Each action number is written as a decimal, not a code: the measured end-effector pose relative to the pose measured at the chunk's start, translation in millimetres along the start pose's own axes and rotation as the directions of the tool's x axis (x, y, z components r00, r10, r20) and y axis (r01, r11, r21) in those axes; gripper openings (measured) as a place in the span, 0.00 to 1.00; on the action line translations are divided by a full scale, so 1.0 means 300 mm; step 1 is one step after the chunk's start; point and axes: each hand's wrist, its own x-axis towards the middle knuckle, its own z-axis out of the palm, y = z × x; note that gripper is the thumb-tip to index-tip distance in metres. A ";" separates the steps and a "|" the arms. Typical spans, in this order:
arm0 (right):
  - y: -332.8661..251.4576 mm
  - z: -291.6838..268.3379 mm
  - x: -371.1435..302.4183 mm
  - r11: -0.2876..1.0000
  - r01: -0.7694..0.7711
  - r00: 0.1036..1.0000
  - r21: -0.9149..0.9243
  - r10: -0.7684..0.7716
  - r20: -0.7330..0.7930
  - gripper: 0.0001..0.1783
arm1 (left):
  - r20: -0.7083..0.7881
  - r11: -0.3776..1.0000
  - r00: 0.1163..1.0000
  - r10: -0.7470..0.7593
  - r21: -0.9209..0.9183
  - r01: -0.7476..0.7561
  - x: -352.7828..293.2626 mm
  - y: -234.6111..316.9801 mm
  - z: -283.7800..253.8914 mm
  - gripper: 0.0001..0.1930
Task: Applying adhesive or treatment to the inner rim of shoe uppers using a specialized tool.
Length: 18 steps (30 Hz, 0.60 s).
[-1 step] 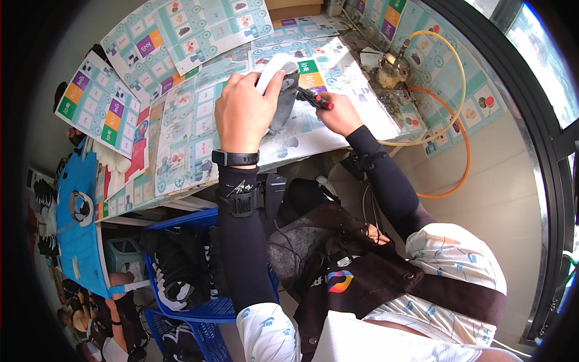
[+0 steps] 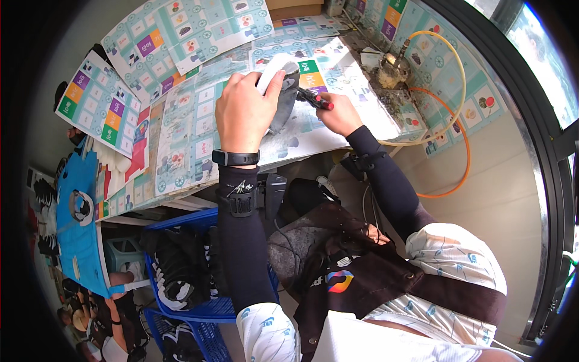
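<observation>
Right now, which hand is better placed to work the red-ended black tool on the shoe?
Right, I'd judge: the right hand holds the red-ended black tool, its far end close to the shoe; the left hand grips the shoe.

blue crate (image 2: 205, 315) w/ blk shoes (image 2: 172, 259) stood low at left. yellow hose (image 2: 462, 78) & orange hose (image 2: 469, 154) looped at rt. far left, blue sheet (image 2: 78, 253) lay under a wht ring-shaped item (image 2: 88, 211).
</observation>
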 end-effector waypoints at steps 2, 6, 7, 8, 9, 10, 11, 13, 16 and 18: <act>-0.014 0.003 0.000 1.000 0.012 1.000 0.003 -0.012 0.014 0.12 | 0.019 1.000 1.000 -0.011 -0.007 0.011 -0.004 -0.003 -0.006 0.32; -0.026 -0.003 0.001 0.999 -0.018 0.998 -0.034 0.020 0.058 0.16 | 0.007 1.000 1.000 -0.002 -0.015 0.003 -0.008 -0.007 -0.009 0.32; -0.025 -0.003 0.002 0.999 -0.023 0.997 -0.035 0.025 0.067 0.16 | 0.020 1.000 1.000 -0.009 -0.009 0.009 -0.008 -0.001 -0.015 0.31; -0.024 -0.003 0.002 0.999 -0.024 0.997 -0.036 0.026 0.067 0.16 | 0.032 1.000 0.999 -0.016 -0.003 0.016 -0.008 0.002 -0.017 0.31; -0.023 -0.003 0.002 0.999 -0.023 0.997 -0.039 0.026 0.073 0.16 | 0.033 1.000 0.999 -0.017 -0.004 0.017 -0.007 0.001 -0.014 0.31; -0.022 -0.002 0.003 0.999 -0.022 0.996 -0.042 0.025 0.080 0.17 | 0.032 1.000 0.999 -0.012 -0.004 0.012 -0.005 -0.002 -0.011 0.31; -0.020 0.001 0.003 0.999 -0.021 0.996 -0.042 0.025 0.081 0.17 | 0.030 1.000 1.000 -0.006 -0.003 0.006 -0.005 -0.004 -0.009 0.31; -0.010 0.007 0.004 1.000 -0.017 0.997 -0.021 0.019 0.079 0.16 | 0.020 1.000 1.000 -0.003 -0.003 0.003 -0.007 -0.007 -0.006 0.31; 0.001 0.002 0.012 1.000 -0.014 0.989 0.003 0.013 0.146 0.15 | 0.006 1.000 1.000 0.000 -0.005 0.000 -0.008 -0.010 -0.001 0.31; -0.002 -0.001 0.015 1.000 -0.023 0.987 0.002 0.023 0.157 0.15 | 0.002 1.000 1.000 -0.002 -0.007 0.002 -0.010 -0.011 0.000 0.31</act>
